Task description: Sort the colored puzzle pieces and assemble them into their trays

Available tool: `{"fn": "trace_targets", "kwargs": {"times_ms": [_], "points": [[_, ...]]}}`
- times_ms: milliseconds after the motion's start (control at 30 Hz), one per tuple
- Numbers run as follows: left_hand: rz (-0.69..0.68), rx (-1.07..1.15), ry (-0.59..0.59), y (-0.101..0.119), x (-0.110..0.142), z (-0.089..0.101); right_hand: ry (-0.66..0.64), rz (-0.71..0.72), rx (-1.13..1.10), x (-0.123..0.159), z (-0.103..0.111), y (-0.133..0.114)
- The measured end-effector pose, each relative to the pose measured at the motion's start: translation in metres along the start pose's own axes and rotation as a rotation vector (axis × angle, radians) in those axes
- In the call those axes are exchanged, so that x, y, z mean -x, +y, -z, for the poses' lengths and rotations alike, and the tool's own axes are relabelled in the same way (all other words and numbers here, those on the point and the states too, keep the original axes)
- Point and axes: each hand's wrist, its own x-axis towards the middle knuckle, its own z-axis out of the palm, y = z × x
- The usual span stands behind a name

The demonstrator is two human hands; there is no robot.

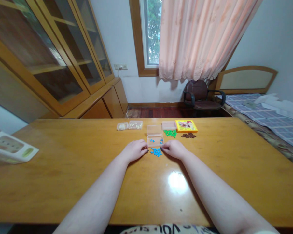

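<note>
A small clear plastic box [155,145] stands with its lid [154,130] hinged up at the far side. A few small blue pieces [153,140] lie inside it. Just in front, on the table, is a loose pile of blue pieces [156,152]. My left hand [135,150] rests left of the box and the pile, its fingers curled together at the box's near corner. On the other side my right hand [175,149] has thumb and fingers pinched near the box's right front corner. Whatever lies between either hand's fingertips is too small to make out.
Behind stand a second open clear box [135,125] with pale pieces, a pink-tinted clear box [169,125], green pieces [170,133], brown pieces [188,135] and a yellow box [186,126]. A white container [11,148] sits at the table's [88,182] left.
</note>
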Motion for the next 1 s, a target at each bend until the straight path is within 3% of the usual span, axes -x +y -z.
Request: {"fn": "trace_targets", "kwargs": {"times_ms": [167,267,433,500,867,1000], "points": [[0.113,-0.052,0.036,-0.006,0.002,0.005,-0.005,-0.008,0.041,0.0,0.004,-0.007],[0.101,-0.01,-0.014,-0.008,0.002,0.004,0.013,0.0,0.0,0.0,0.004,-0.007],[0.099,0.015,-0.064,-0.007,0.001,-0.003,0.231,-0.089,-0.099,-0.001,-0.001,0.0],[0.113,0.007,-0.069,-0.007,0.0,-0.005,0.258,-0.122,-0.12,-0.001,-0.002,0.003],[0.113,-0.045,-0.068,-0.004,0.0,-0.004,-0.047,0.013,-0.117,0.002,0.0,-0.009],[0.088,0.001,0.082,0.0,-0.004,-0.005,-0.052,0.019,-0.075,0.002,0.002,-0.01]]}}
